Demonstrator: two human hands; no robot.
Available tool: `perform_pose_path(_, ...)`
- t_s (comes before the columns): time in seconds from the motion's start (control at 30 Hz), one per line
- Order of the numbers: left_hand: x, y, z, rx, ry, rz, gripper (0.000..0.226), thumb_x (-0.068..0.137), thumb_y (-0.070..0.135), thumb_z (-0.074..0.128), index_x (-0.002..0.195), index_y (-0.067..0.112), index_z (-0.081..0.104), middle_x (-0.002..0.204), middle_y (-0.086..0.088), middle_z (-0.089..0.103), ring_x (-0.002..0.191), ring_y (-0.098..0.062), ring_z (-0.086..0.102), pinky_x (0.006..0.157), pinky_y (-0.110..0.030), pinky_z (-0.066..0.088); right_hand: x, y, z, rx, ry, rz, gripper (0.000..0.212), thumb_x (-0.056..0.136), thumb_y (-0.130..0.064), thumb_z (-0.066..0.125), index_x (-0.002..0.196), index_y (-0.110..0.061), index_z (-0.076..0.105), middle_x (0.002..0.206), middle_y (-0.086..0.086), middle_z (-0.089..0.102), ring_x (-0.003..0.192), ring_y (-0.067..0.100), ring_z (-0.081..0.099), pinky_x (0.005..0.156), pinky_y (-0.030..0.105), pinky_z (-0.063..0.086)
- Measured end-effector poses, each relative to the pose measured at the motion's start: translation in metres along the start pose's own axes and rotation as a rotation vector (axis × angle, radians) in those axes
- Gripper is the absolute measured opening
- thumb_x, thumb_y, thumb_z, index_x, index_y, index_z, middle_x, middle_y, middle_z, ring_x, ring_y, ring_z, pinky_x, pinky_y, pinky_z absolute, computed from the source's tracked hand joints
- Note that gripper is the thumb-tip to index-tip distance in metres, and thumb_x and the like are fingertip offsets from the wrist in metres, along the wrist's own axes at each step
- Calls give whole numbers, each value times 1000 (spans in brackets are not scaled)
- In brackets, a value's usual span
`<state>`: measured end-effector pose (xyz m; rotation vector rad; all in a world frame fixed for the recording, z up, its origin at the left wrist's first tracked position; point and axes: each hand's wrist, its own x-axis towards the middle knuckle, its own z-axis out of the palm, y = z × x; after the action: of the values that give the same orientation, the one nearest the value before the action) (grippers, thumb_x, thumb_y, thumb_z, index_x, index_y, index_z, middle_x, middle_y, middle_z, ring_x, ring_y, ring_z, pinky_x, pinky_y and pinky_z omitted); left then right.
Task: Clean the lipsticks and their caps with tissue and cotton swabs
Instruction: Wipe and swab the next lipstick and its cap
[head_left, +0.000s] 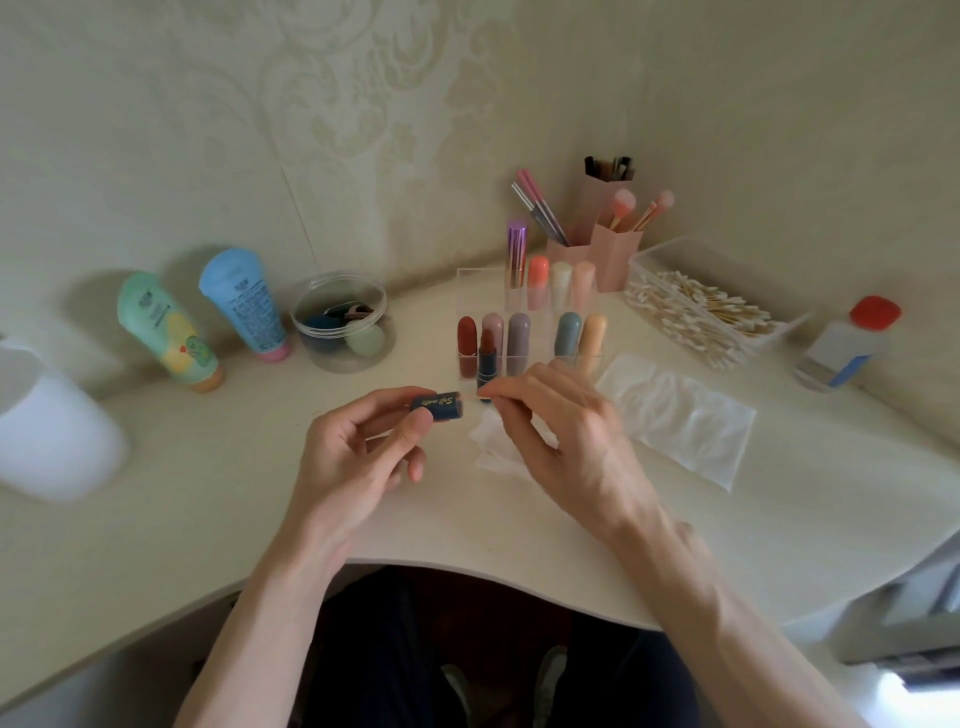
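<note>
Lipstick cap (439, 406), dark blue, is held over the middle of the table (208, 493).
Gold writing on the cap looks like "Soft matte", but it is a bit blurry. The left hand (353, 452) grips the cap with thumb and fingers curled round it. The right hand (566, 436) pinches one cotton swab (475, 396), and its tip meets the cap's open end. At 12 o'clock from the hands stands the open lipstick (487, 358), dark blue with a red tip, by a clear rack (475, 283) that holds nine closed lipsticks. At 2 o'clock is a clear box of cotton swabs (701, 312). At 3 o'clock lies a flat tissue (675, 415), and a second crumpled tissue (491, 447) lies under the right hand. At 10 o'clock stand two tubes, one green (166, 332) and one blue (244, 306); their words are too small to read.
</note>
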<state>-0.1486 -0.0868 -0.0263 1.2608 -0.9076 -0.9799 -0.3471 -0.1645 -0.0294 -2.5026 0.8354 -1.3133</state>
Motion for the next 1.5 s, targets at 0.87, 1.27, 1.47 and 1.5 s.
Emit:
perform_pose_path(0.87,2,-7,0,4,43,50,16,91,7,71,105,10,77,85,-7,76,55,-13,54,52,-13,41,-3,-5,4,95,-89,47,9,104,-14,66,105,-9,74,92,-16,54,83,-1,43,80,14,38)
perform_pose_path(1.27,2,-6,0,39,-21,87,21,85,17,73,104,11,77,95,-17,78,56,-16,51,55,-14,44,-4,-9,5,60,-40,80,7,105,-12,65,104,-10,72,94,-20,51,82,-12,42,79,13,34)
perform_pose_path(1.47,1,-6,-1,38,-35,97,23,84,14,73,106,7,75,96,-21,76,56,-16,51,53,-14,42,-4,-10,6,27,-12,95,7,104,-13,66,103,-11,72,84,-32,41,74,-5,42,76,14,33)
perform_pose_path(1.5,1,-6,-1,36,-36,98,24,84,14,73,107,7,75,96,-21,76,56,-16,51,52,-14,42,-4,-11,6,23,-10,106,7,104,-14,66,103,-12,73,80,-34,39,71,-1,41,74,15,32)
